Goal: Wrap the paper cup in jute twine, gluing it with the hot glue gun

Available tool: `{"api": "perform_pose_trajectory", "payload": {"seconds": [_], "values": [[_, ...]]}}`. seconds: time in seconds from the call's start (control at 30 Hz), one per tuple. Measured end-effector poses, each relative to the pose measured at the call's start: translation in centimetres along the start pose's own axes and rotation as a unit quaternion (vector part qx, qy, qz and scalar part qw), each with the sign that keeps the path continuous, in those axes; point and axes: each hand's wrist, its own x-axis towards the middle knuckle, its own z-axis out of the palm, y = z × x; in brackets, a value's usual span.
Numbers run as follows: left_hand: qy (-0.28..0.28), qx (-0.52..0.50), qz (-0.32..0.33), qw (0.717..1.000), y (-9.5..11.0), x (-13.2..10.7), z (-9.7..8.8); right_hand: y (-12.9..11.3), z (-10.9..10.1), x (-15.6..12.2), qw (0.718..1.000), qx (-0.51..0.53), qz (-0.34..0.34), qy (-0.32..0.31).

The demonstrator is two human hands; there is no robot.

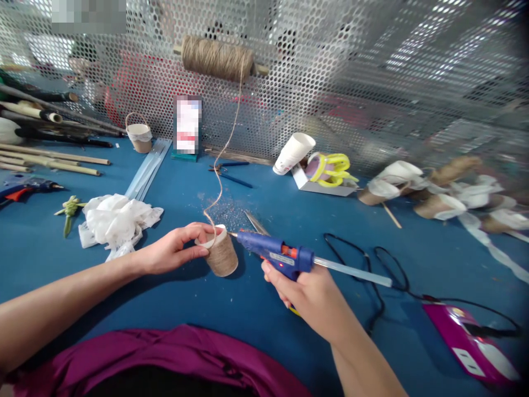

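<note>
your left hand is holding the twine-wrapped cup by its rim, fingers clamped on the wall near the mouth. likely reason: most of the outer side is staying uncovered for the nozzle. cup is sitting tilted in front of you, mid-worktop; can't tell if its base is touching down.

your right hand is gripping the glue gun, fingers wrapped round the handle. nozzle is pointing left at the rim, right by the loose twine, so glue is probably meant for that edge. glue stick is jutting out the back, clear of your wrist.

spool is hanging on a rod against the mesh panel, presumably so twine is feeding down without rolling about. strand is running slack to the cup, so it's probably not tugging.

black cord is lying off to the right, leaving your left side free. scissors are lying just behind the cup, probably for easy reach.
</note>
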Motion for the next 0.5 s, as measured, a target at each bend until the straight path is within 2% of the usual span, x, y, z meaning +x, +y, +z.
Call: {"api": "perform_pose_trajectory", "payload": {"seconds": [0.5], "values": [[-0.005, -0.012, -0.006, 1.000, -0.23, -0.03, -0.02, -0.24, -0.12, 0.12, 0.999, 0.035, 0.007, -0.016]]}}
